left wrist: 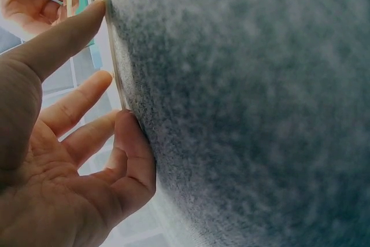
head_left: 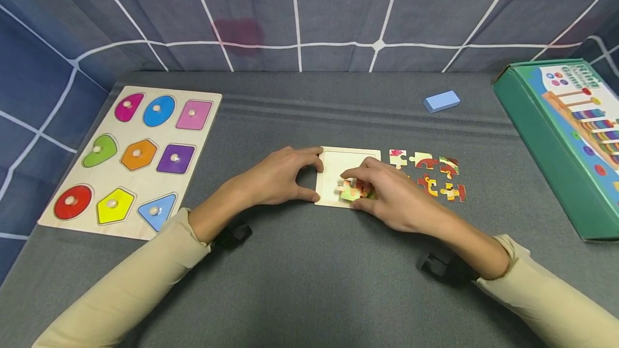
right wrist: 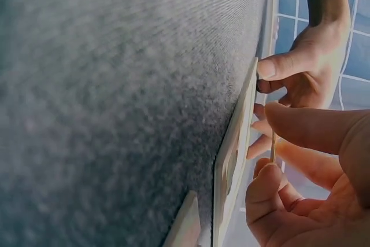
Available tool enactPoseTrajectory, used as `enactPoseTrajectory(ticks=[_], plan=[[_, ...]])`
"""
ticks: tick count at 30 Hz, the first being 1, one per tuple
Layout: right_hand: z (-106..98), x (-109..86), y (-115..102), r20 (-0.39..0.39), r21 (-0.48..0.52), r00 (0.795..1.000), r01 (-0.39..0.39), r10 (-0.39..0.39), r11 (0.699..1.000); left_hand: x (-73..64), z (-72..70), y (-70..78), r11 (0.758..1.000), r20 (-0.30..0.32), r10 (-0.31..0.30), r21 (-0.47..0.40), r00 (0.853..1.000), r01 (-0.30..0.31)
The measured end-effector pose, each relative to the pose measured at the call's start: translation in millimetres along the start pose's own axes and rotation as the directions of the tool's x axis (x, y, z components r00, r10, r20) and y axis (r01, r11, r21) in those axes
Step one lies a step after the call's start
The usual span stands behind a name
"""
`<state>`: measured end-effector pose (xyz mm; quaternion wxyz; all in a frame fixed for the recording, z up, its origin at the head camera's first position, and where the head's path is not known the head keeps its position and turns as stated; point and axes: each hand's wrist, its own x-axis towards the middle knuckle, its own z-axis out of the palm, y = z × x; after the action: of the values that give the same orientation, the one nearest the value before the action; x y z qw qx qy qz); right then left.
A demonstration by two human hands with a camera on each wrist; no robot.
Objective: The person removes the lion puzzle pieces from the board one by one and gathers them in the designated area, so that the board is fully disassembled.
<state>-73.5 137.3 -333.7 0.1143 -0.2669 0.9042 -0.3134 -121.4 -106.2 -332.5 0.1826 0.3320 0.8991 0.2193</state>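
Observation:
A small square wooden puzzle tray (head_left: 333, 171) lies flat on the table. My left hand (head_left: 280, 176) holds it at the left edge, thumb near the lower corner and fingers by the upper one; in the left wrist view the fingertips meet its thin edge. Over the tray, my right hand (head_left: 391, 195) pinches a jigsaw piece (right wrist: 274, 147) between thumb and fingers, seen edge-on and raised above the tray in the right wrist view. Greenish picture pieces show under that hand, partly hidden by it. To the right lie several loose jigsaw pieces (head_left: 425, 161) with red, yellow and green print.
On the left lies a wooden board (head_left: 130, 184) with several coloured knobbed shapes. A blue block (head_left: 442, 101) sits toward the back right. At the far right stands a green toy box (head_left: 537, 160). Grey-blue checked cloth (head_left: 338, 9) hangs behind the table.

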Motion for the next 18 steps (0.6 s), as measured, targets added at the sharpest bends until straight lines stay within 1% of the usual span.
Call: enactPoseTrajectory(ticks=[8,18], plan=[[-9.3,-10.9,4.1,0.032,0.105,0.999,0.038,-0.041,0.994,0.5,1.2,-1.7,1.000,-0.008,0.016,-0.005,1.000,-0.016],[-19.0,-27.3,8.8,0.044,0.125,0.996,0.077,-0.083,0.989,-0.5,1.6,-0.9,1.000,-0.005,0.003,0.002,1.000,-0.003]])
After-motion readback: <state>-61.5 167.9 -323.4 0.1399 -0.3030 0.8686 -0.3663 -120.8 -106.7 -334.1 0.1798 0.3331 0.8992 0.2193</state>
